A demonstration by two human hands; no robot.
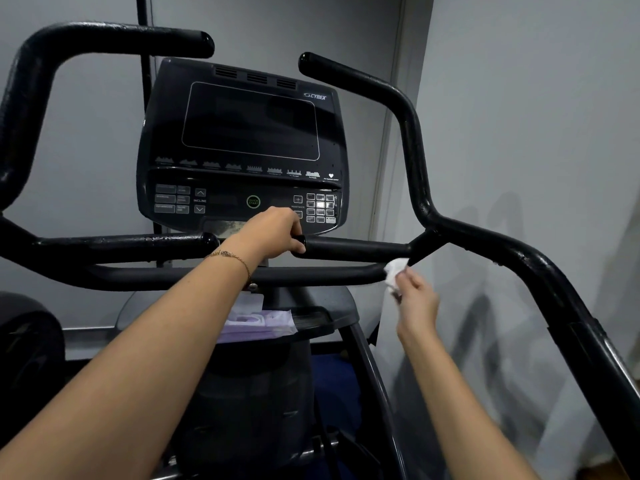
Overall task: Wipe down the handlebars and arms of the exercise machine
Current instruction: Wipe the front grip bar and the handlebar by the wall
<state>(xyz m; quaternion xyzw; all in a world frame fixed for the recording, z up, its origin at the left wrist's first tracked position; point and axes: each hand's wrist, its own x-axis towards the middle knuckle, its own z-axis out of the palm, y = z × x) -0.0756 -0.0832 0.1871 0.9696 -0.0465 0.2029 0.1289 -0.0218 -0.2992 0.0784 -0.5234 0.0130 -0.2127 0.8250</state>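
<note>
Currently, the left hand (273, 233) is clamped on the free end of the right inner grip bar (356, 249), fingers curled over the top and thumb beneath. A thin bracelet (239, 259) sits on that wrist. The right hand (417, 304) pinches a crumpled white wipe (394, 271) between thumb and fingertips. The wipe touches the right end of the lower crossbar (311, 277), just below the junction where the inner grip bar meets the right handlebar arm (412, 140).

The right handlebar arm rises from this junction, bends inward and ends in a rounded tip beside the console (249, 140). The left handlebar arm (34, 81) mirrors it on the opposite side, with its own inner grip bar (121, 245) pointing toward the centre. The console screen is dark; a green-ringed button sits in the keypad row just above the left hand.

Below the crossbar, a purple wipe pack (258, 323) lies on the dark tray (322, 322), partly hidden by the left forearm.
</note>
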